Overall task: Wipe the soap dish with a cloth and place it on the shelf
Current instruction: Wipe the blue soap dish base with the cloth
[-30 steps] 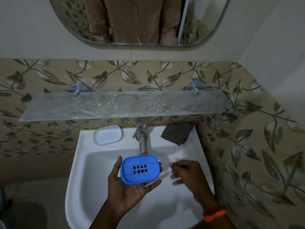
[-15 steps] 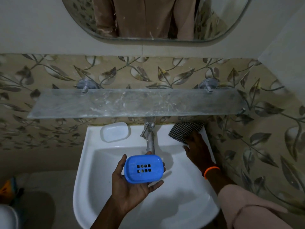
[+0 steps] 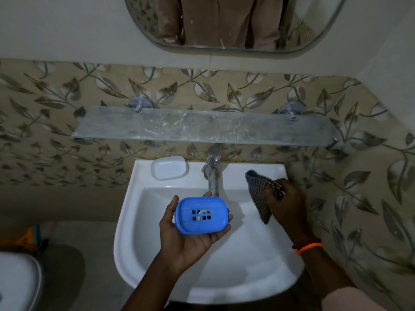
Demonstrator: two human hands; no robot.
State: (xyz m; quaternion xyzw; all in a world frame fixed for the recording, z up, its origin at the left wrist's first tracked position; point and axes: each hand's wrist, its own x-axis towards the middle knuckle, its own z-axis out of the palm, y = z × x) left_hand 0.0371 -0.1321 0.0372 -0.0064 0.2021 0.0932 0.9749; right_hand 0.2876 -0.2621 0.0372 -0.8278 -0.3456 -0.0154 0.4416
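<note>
L hand (image 3: 186, 232) cups the blue dish (image 3: 200, 214) palm-up over the sink (image 3: 247, 277), fingers curled round its edges. R hand (image 3: 285, 205), w/ orange band at the wrist, grips the checked cloth (image 3: 258, 194) just right of the tap (image 3: 212, 171). Farther back: white lid (image 3: 168, 167) on sink rim, glass shelf (image 3: 202, 126) above, bare.

Materials and finish at the sink

Soap dish (image 3: 201, 214): smooth blue plastic. Cloth (image 3: 258, 191): checked woven fabric, matt. Shelf (image 3: 202, 129): glass (smeared, cloudy). Tap (image 3: 212, 171): dull metal. Sink (image 3: 224, 265): glossy white ceramic. Lid (image 3: 168, 167): white plastic.
</note>
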